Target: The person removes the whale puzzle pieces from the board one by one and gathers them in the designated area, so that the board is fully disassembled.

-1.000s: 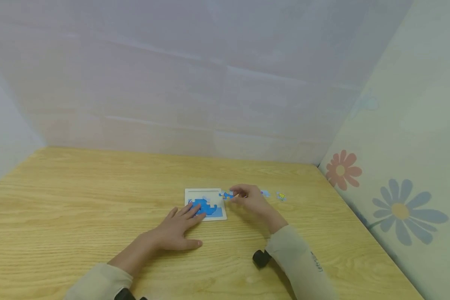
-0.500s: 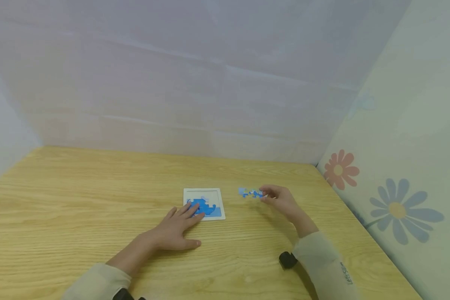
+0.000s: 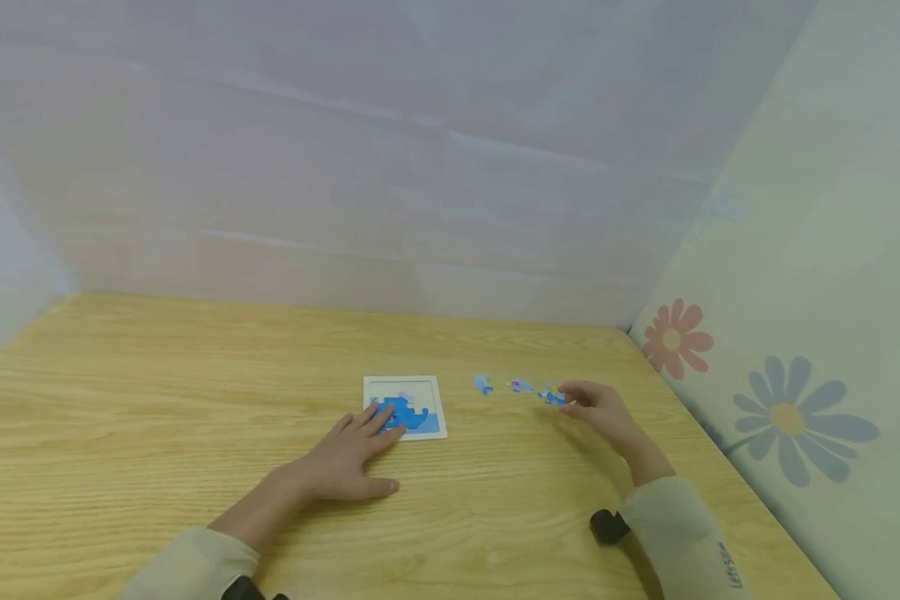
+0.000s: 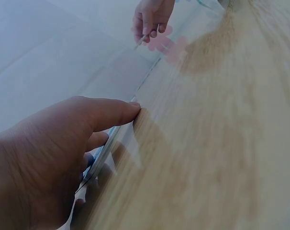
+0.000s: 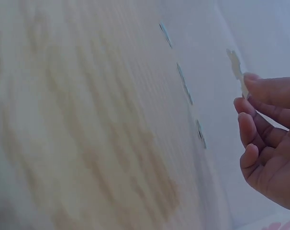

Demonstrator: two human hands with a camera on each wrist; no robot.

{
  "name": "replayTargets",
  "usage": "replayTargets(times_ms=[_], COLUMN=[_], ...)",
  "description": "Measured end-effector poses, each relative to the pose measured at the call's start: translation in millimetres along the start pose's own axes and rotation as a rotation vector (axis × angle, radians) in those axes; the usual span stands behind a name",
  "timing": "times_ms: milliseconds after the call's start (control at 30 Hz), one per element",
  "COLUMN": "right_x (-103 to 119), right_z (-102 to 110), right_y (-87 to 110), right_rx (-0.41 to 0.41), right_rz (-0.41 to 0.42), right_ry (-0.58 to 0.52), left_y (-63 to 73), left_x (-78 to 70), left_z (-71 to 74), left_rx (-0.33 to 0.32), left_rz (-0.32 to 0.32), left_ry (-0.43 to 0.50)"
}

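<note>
My left hand lies with straight, spread fingers over the lower left of a white puzzle tray. A partly assembled blue picture fills the tray's lower part, some of it hidden under the fingers. To the right, my right hand pinches a blue jigsaw piece between thumb and fingertip. The right wrist view shows this piece raised off the table, its pale side visible. In the head view it overlaps a loose piece with a yellow patch.
Two more loose pieces, one pale blue and one with a pink spot, lie in a row right of the tray. A wood-grain table meets a pale back wall. Flowers decorate the right wall.
My right hand has moved to the right, away from the tray, carrying the blue jigsaw piece past the row of loose pieces. My left hand stays on the tray.
</note>
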State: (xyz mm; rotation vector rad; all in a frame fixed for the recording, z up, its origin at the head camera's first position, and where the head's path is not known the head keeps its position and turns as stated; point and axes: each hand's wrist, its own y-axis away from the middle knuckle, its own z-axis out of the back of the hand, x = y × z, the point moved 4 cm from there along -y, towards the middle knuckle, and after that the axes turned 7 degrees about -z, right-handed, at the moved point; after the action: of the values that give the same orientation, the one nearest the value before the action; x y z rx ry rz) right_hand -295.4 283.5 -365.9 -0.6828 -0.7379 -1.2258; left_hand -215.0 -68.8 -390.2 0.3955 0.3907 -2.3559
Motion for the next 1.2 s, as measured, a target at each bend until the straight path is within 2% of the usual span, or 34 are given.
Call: replayTargets(times_ms=[300,500,733,1033,1200], right_x=[-28,-38,-46,-39,-45], right_z=[11,11,9,5,3], right_y=[2.1,4.3,3.7,3.6,2.0], right_rx=[0.016,0.017,0.014,0.040,0.043], right_rz=[-0.088,-0.122,-0.197,-0.192,-0.199], right_ry=[-0.019,-0.020,-0.026,-0.015,0.026], left_y=[-0.8,-1.1,-1.6,-1.2,-0.7], left_x=[3.3,3.2,3.7,3.7,3.4], left_z=[-2.3,-2.7,-3.5,-3.6,-3.2], left_rx=[-0.011,-0.006,-0.009,-0.013,-0.008], left_rz=[-0.011,-0.007,-0.007,-0.012,-0.005], left_ry=[-0.006,0.001,-0.004,-0.005,-0.009])
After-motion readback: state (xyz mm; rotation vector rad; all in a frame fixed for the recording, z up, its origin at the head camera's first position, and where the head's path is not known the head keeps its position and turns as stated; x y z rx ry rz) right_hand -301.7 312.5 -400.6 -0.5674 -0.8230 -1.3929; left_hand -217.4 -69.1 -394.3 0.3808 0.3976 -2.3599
